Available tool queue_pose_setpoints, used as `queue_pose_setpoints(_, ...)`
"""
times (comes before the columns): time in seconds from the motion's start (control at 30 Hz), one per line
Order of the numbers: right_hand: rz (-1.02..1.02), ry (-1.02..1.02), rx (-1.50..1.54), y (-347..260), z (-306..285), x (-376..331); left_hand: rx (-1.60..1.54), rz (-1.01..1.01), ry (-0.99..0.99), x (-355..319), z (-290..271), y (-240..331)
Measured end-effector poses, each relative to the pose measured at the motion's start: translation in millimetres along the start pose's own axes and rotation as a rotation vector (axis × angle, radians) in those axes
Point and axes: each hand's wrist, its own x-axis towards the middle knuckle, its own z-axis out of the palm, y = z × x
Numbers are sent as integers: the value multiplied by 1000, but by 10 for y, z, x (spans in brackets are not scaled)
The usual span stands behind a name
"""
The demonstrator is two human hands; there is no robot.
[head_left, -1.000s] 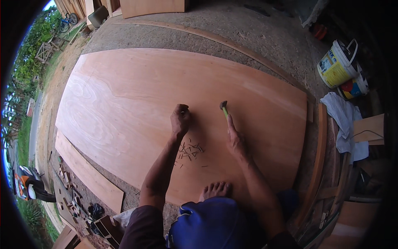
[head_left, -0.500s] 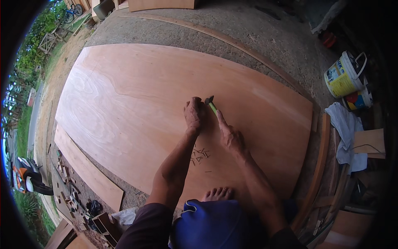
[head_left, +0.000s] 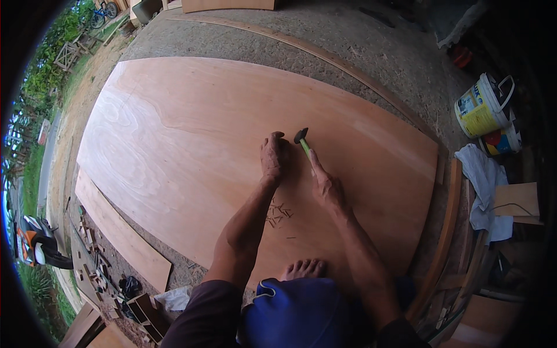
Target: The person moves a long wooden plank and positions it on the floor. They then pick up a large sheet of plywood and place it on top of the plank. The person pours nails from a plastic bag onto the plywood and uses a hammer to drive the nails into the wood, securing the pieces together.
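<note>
A large plywood sheet [head_left: 174, 133] lies flat under both hands. In my right hand [head_left: 329, 191] is a hammer [head_left: 301, 137] with a dark head and a green handle, one finger stretched along the handle. The hammer head is just right of my left hand [head_left: 272, 155], apart from it. That hand rests at the sheet with its fingers curled closed; whatever they hold is hidden. Between my forearms, several loose nails [head_left: 279, 214] lie scattered on the plywood. My bare foot [head_left: 304, 268] stands on the sheet's near edge.
A long wooden strip [head_left: 325, 55] lies beyond the sheet on rough concrete. Paint buckets [head_left: 479, 110] and a pale cloth [head_left: 483, 188] are at the right. At the left are a plywood offcut [head_left: 125, 232], wood scraps [head_left: 98, 278] and a parked motorcycle [head_left: 40, 243].
The hammer head has moved a little right and away from my left hand, with the right hand shifting right too. My left hand stays nearly in place.
</note>
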Motion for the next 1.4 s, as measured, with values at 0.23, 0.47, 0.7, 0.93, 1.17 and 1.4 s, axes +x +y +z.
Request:
queue_pose_setpoints(0.23, -47, 41, 52, -51, 65, -37, 6, -37, -27, -7, -22, 62)
queue_pose_setpoints(0.47, -94, 47, -5, -31, 127, 16, 12, -85, -30, -5, -10, 65)
queue_pose_setpoints(0.7, -159, 136, -16, -126, 85, -28, -4, -53, -20, 3, 17, 32)
queue_pose_setpoints(0.93, -226, 215, 20, -262, -1, -54, -5, -34, 7, 6, 15, 16)
queue_pose_setpoints(1.17, -265, 216, -29, -318, -32, 101, 58, -42, 156, -6, 27, -97)
queue_pose_setpoints(1.4, -39, -59, -105, -169, -37, 85, 16, -103, 91, 11, 56, -68)
